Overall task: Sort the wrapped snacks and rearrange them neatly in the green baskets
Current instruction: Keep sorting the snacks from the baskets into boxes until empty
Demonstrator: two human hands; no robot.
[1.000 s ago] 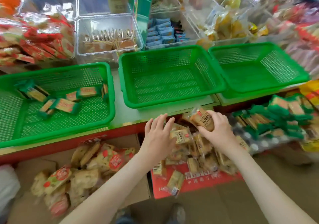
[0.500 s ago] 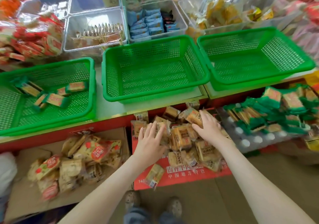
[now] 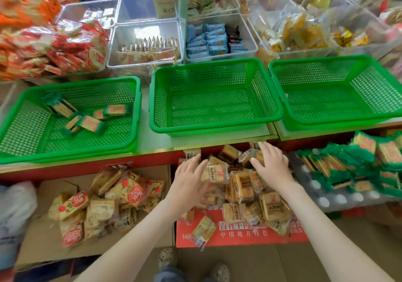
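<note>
Three green baskets stand on the shelf: the left basket holds several green-wrapped snacks, while the middle basket and the right basket hold nothing. Below the shelf edge, a pile of tan clear-wrapped snacks lies on a red carton. My left hand rests on the pile's left side with straight fingers, touching one tan packet. My right hand lies spread flat over packets at the pile's top right.
A cardboard box of red-labelled snacks sits at lower left. Green-wrapped snacks are heaped at right. Clear bins of assorted snacks stand behind the baskets. My shoes are on the floor below.
My right hand, which held a tan packet up near the shelf edge, has come down flat onto the pile. My left hand has shifted slightly on the pile's left side.
</note>
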